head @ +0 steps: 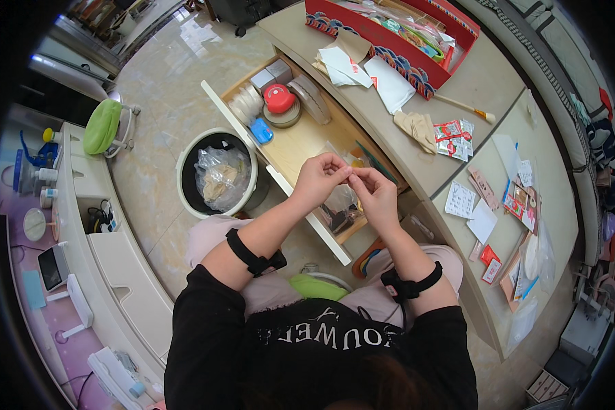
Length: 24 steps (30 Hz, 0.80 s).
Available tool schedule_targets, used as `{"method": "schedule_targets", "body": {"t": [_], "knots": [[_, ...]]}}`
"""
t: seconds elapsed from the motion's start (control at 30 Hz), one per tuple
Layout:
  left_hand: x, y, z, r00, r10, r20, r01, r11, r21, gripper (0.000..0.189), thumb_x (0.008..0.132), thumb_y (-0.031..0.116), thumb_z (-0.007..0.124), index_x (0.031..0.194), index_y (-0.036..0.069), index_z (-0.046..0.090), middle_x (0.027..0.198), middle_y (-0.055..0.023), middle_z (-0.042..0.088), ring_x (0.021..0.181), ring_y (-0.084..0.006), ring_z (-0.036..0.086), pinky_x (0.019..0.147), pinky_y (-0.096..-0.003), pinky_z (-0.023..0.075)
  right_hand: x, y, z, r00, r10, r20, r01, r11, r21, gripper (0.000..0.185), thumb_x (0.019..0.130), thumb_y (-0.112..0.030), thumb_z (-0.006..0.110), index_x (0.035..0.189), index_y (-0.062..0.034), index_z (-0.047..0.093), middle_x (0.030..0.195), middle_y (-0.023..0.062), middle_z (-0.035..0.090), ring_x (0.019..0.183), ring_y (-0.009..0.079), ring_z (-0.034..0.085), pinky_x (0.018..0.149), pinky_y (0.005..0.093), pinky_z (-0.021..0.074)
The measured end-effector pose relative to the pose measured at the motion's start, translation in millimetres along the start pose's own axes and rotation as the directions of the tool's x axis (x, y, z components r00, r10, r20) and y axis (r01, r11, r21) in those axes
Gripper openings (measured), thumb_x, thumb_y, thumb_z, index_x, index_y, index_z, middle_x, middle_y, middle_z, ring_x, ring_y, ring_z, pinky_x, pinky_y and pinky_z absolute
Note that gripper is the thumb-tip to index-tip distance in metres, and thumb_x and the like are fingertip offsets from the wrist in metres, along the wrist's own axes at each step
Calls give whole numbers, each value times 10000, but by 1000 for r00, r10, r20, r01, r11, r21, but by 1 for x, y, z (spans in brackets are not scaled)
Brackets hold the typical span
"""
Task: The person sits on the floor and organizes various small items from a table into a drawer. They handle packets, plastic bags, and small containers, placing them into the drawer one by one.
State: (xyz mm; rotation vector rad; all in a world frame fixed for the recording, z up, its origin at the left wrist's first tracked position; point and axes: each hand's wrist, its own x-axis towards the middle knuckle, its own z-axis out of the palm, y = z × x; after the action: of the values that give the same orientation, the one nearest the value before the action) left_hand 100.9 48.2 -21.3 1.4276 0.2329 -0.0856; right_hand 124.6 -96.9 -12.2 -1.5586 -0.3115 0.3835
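Note:
Above the pulled-out wooden drawer (pixel 292 148), my left hand (pixel 322 177) and my right hand (pixel 373 193) meet at the fingertips. Thumbs and forefingers are pinched together; whether something tiny sits between them is too small to tell. Inside the drawer, near my left hand, lie rolls of tape (pixel 307 97), a red round case (pixel 279 98), a small blue case (pixel 261 131) and small grey boxes (pixel 271 74). Clear plastic bags (pixel 341 197) fill the part of the drawer beneath my hands, which hide some of its contents.
Left of the drawer stands a bin (pixel 180 169) holding crumpled plastic. On the table (pixel 415 154) are a red box (pixel 389 46) of packets, a brush (pixel 466 107), beige gloves (pixel 415 130), red-and-white packets (pixel 453 138) and paper notes (pixel 460 200). A green stool (pixel 102 127) stands farther left.

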Motion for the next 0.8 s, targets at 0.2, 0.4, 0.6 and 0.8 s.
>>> {"method": "schedule_targets", "body": {"t": [0.2, 0.4, 0.6, 0.8], "knots": [[0, 2, 0, 999, 43, 10, -44, 999, 30, 123, 834, 113, 588, 837, -3, 547, 783, -44, 598, 716, -87, 575, 668, -222, 483, 3, 8, -3, 998, 59, 18, -61, 979, 192, 187, 868, -101, 526, 958, 54, 579, 857, 64, 623, 783, 101, 592, 718, 219, 461], [0, -1, 2, 1000, 30, 1, -30, 999, 42, 133, 828, 109, 592, 853, -8, 534, 801, -62, 601, 726, -100, 585, 678, -226, 489, 5, 11, -3, 998, 22, -57, -19, 998, 58, 159, 859, -97, 533, 885, 44, 601, 771, 52, 631, 727, 80, 584, 655, 206, 455], [-2, -2, 6, 999, 13, -50, -15, 999, -35, 221, 820, 109, 602, 951, -25, 486, 836, -99, 600, 759, -126, 598, 700, -233, 495, 6, 7, -5, 993, -57, -99, 51, 997, -64, 107, 822, -53, 572, 829, 51, 595, 753, 78, 640, 670, 89, 592, 625, 217, 470], [-3, 3, 4, 999, -27, -30, 27, 999, -29, 231, 816, 119, 601, 960, -22, 488, 840, -100, 602, 767, -133, 599, 704, -233, 492, 6, 6, -5, 994, 8, -107, -12, 999, -41, 79, 782, -20, 615, 788, 50, 580, 761, 90, 639, 681, 88, 599, 640, 220, 487]]}}
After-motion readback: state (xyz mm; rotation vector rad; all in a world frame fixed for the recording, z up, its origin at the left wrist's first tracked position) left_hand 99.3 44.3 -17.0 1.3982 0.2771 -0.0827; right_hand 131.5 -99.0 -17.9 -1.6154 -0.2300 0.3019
